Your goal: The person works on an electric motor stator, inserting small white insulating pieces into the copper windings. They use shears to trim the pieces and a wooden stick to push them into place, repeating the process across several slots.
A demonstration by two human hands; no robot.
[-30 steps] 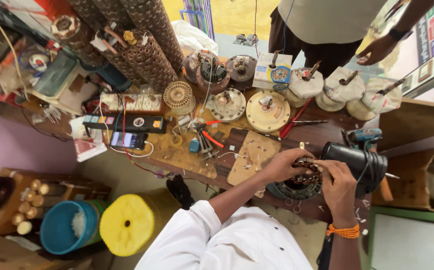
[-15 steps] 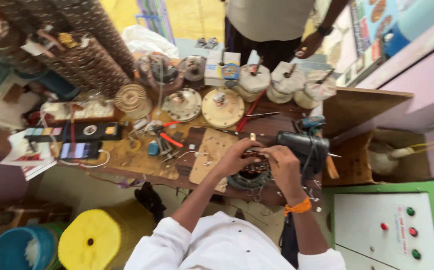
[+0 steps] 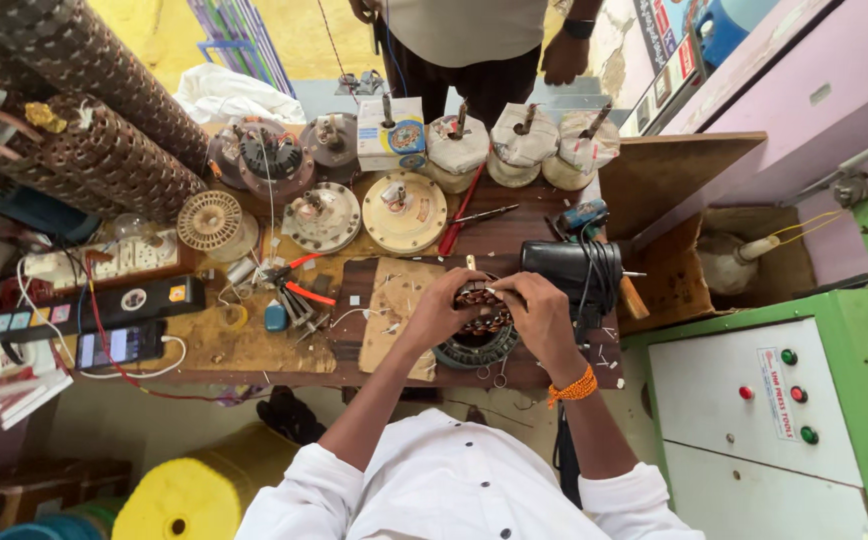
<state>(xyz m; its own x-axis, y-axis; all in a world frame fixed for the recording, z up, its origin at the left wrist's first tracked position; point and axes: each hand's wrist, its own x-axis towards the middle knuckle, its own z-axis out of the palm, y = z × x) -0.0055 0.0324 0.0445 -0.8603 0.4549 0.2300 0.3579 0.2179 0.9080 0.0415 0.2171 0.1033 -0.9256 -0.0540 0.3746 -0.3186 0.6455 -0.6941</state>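
A round motor stator with copper windings lies on the wooden workbench in front of me. My left hand grips its left rim and windings. My right hand, with an orange thread band at the wrist, presses on the right side and pinches a thin pale strip over the coils. A brown card sheet lies under the stator's left side. A black motor body stands just right of my hands.
Several fan motors and cream covers crowd the bench's far side, with a red screwdriver, pliers and a phone to the left. Another person stands beyond the bench. A green control cabinet stands right, a yellow spool below.
The view has shifted, so the bench sits more centred and the green cabinet fills the right. Both hands have stayed on the stator, working at its windings.
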